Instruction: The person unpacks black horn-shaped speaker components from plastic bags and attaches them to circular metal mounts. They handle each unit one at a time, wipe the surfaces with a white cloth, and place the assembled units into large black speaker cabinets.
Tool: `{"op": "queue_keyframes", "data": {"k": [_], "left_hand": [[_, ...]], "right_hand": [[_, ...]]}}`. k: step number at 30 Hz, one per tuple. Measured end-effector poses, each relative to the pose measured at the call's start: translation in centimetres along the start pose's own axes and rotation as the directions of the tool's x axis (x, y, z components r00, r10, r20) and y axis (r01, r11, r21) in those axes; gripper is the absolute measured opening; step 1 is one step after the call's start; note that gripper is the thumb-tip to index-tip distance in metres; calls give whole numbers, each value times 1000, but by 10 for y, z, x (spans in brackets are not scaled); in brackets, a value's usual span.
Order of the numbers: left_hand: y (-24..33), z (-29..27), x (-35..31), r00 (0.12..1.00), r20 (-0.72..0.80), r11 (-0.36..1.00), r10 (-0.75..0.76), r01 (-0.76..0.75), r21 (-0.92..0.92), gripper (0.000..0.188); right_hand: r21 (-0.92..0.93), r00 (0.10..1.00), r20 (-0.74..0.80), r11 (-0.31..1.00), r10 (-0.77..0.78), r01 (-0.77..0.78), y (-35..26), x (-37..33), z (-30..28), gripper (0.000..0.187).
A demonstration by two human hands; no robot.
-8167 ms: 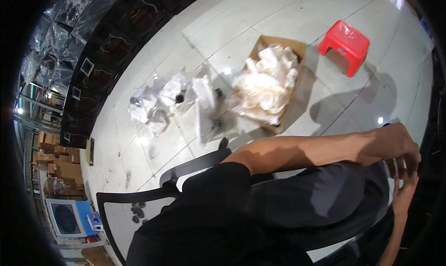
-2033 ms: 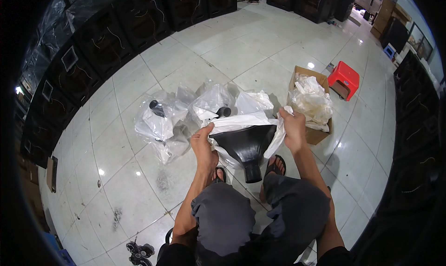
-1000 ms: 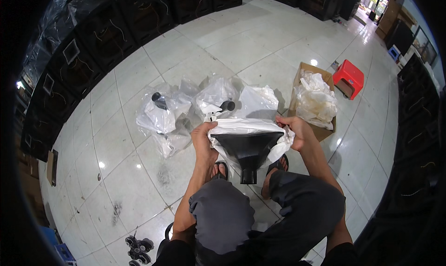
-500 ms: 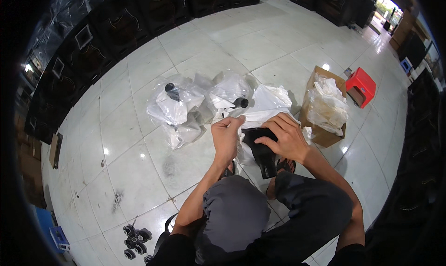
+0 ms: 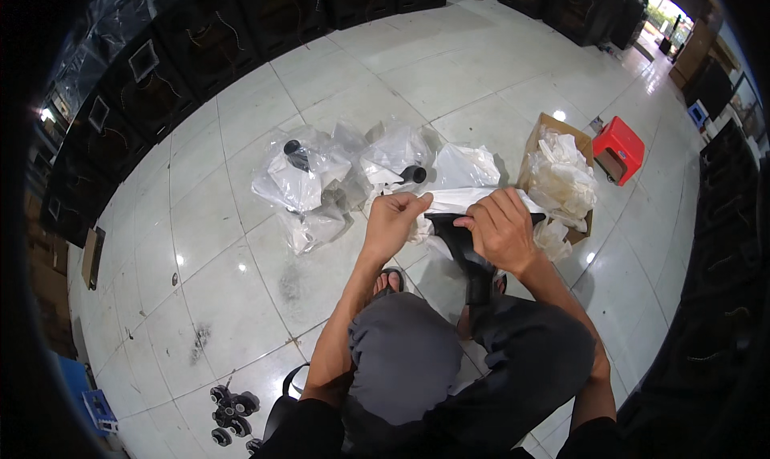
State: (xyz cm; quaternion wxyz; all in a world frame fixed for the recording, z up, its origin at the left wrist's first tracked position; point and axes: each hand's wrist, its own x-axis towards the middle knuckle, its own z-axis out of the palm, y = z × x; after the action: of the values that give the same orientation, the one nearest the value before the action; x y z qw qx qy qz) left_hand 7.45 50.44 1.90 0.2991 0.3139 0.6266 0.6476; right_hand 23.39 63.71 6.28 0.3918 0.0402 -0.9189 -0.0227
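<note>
My left hand [image 5: 391, 225] is closed, pinching the edge of a white wrapping sheet [image 5: 457, 198] between thumb and fingers. In my right hand [image 5: 503, 233] is a black flared speaker horn [image 5: 476, 270], gripped near its wide rim, with the narrow neck pointing down toward my knees. The sheet runs along the horn's wide end, between both hands, and part of it is hidden behind my right fingers. Beyond my hands lie clear plastic bags [image 5: 269, 174] with white wrapping inside; a black neck [image 5: 296, 155] and another black neck [image 5: 414, 174] show among them.
A cardboard box [image 5: 532, 148] stuffed with crumpled wrapping stands at the right, beside a red stool [image 5: 622, 148]. Several small black round parts [image 5: 233, 411] sit on the tiles at the lower left. Black speaker cabinets [image 5: 210, 38] line the floor's far and left sides.
The horn has tilted and shifted right, its wide rim turned more away from me. My right hand has moved right with it, and the white sheet is stretched across between my hands.
</note>
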Motion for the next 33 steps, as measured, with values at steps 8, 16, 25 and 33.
{"op": "queue_keyframes", "data": {"k": [8, 16, 25, 33], "left_hand": [[19, 18, -4, 962, -27, 840, 271, -223, 494, 33], [-27, -6, 9, 958, 261, 990, -121, 136, -40, 16], [16, 32, -12, 956, -183, 954, 228, -257, -153, 22], [62, 28, -22, 896, 155, 813, 416, -443, 378, 31]], "right_hand": [[-222, 998, 45, 974, 40, -29, 10, -15, -4, 24], [288, 893, -89, 870, 441, -401, 7, -24, -12, 7], [320, 843, -192, 844, 503, -431, 15, -24, -14, 10], [264, 932, -129, 918, 338, -297, 10, -18, -10, 16]]}}
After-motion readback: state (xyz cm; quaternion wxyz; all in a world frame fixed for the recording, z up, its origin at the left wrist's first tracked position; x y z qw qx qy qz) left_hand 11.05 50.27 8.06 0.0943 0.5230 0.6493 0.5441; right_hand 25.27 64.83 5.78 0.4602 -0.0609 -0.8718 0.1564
